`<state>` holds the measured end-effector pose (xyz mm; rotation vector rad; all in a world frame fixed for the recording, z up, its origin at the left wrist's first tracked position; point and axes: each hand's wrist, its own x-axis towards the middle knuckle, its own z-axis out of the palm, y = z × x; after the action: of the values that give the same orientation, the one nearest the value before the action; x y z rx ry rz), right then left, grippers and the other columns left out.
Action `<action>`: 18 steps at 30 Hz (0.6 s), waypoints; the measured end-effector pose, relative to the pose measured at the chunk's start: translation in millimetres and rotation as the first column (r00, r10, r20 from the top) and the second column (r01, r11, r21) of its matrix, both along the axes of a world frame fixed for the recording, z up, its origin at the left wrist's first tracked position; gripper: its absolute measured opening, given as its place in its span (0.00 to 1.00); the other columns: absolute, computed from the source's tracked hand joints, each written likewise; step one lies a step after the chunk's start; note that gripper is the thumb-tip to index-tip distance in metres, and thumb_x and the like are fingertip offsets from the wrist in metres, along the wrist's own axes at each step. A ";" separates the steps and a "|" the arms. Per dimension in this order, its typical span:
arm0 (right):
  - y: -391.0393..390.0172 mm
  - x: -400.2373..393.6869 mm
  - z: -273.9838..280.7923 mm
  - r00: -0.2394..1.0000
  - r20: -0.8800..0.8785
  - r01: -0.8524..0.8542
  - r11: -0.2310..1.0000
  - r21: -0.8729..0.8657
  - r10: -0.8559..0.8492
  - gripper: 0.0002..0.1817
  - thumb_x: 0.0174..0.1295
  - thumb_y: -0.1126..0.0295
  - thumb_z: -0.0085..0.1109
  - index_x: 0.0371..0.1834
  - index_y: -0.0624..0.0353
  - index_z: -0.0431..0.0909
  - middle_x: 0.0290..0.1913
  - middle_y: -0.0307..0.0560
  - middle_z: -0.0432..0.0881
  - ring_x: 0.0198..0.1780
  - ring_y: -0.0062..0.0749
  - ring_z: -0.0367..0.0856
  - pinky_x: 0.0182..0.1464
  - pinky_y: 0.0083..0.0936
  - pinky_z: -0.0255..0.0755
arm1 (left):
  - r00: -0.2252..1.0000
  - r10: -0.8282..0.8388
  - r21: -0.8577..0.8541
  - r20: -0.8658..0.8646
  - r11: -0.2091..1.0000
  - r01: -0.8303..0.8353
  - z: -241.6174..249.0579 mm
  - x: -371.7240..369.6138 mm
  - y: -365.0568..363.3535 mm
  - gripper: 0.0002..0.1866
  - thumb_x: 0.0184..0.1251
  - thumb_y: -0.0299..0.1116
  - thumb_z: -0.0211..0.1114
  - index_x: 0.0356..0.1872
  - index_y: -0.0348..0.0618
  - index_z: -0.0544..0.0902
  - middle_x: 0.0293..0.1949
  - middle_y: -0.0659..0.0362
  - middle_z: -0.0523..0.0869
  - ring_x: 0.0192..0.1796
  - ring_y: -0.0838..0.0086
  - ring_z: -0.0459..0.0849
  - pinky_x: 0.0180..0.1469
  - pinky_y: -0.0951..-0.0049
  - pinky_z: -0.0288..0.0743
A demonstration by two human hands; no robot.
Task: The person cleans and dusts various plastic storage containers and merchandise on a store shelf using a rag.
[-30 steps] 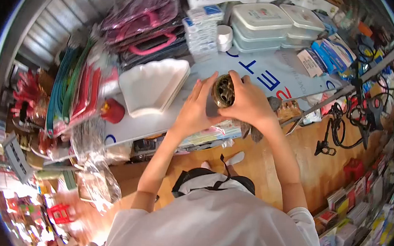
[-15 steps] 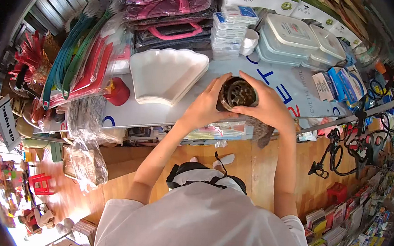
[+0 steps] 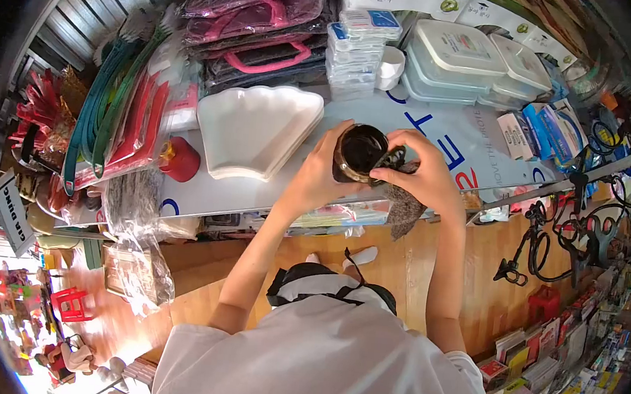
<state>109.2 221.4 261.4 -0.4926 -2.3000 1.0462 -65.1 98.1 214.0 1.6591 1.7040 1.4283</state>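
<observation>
My left hand (image 3: 319, 169) is wrapped round the side of a dark brown round pot (image 3: 363, 150), whose mouth faces me and shows a black inside. Between the thumb and fingers of my right hand (image 3: 429, 173) is a dark patterned lid (image 3: 391, 159), tilted up at the pot's right rim. Below that hand a grey-brown cloth (image 3: 406, 211) hangs over the table's front edge; its upper part is hidden. White scalloped dishes (image 3: 257, 136), stacked, lie left of my left hand.
The printed table (image 3: 440, 144) also bears clear plastic boxes (image 3: 459, 59), small stacked cases (image 3: 354, 58), blue-and-white cartons (image 3: 550, 131), a red pot (image 3: 181, 160) and pink-handled bags (image 3: 263, 20). Black cords and hooks (image 3: 551, 248) hang at the right.
The lid has come off the pot's mouth and tilted right in my right hand, exposing the black inside. My left hand still holds the pot. The whole view has shifted slightly.
</observation>
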 end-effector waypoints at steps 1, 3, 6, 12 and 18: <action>1.6 5.0 0.4 1.000 -0.022 0.004 0.998 -0.056 -0.006 0.19 0.48 0.66 0.77 0.35 0.64 0.77 0.40 0.47 0.80 0.42 0.35 0.80 0.45 0.27 0.73 | 1.000 0.006 0.014 -0.004 1.000 -0.006 -0.6 -0.2 0.5 0.51 0.39 0.31 0.83 0.68 0.38 0.62 0.59 0.43 0.76 0.60 0.51 0.78 0.61 0.60 0.74; 3.3 16.7 0.3 0.998 -0.037 0.036 0.979 -0.199 -0.044 0.17 0.48 0.68 0.77 0.33 0.64 0.78 0.35 0.44 0.80 0.37 0.32 0.80 0.41 0.25 0.73 | 0.999 0.032 0.005 -0.031 0.999 -0.032 -1.2 -0.2 1.0 0.52 0.39 0.33 0.84 0.68 0.37 0.62 0.59 0.43 0.76 0.61 0.52 0.78 0.62 0.61 0.73; 2.1 39.6 -0.9 0.986 -0.106 0.086 0.938 -0.336 -0.129 0.13 0.46 0.75 0.76 0.29 0.64 0.79 0.29 0.43 0.80 0.31 0.29 0.80 0.35 0.19 0.72 | 0.998 0.053 -0.022 -0.031 0.998 -0.053 1.2 -1.0 0.3 0.52 0.38 0.34 0.84 0.68 0.37 0.63 0.59 0.43 0.76 0.61 0.52 0.78 0.62 0.61 0.73; -32.6 70.6 11.1 0.889 -0.448 0.281 0.884 0.373 -0.094 0.13 0.36 0.80 0.75 0.28 0.65 0.84 0.35 0.49 0.84 0.35 0.35 0.83 0.37 0.27 0.77 | 0.997 0.057 0.000 -0.059 0.998 -0.057 3.1 1.8 0.5 0.53 0.37 0.34 0.85 0.68 0.37 0.63 0.57 0.43 0.76 0.60 0.52 0.77 0.62 0.61 0.72; -66.4 89.3 14.5 0.845 -0.490 0.468 0.738 0.486 -0.214 0.16 0.31 0.82 0.75 0.28 0.59 0.86 0.35 0.46 0.79 0.33 0.36 0.80 0.36 0.30 0.77 | 0.987 0.061 0.027 -0.150 0.998 -0.057 -0.6 0.5 2.0 0.55 0.39 0.34 0.85 0.71 0.34 0.60 0.57 0.43 0.73 0.60 0.51 0.75 0.63 0.60 0.70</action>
<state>198.5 155.0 276.0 -0.3795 -1.9056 0.1754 -64.6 100.1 213.4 1.7837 1.8384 1.3846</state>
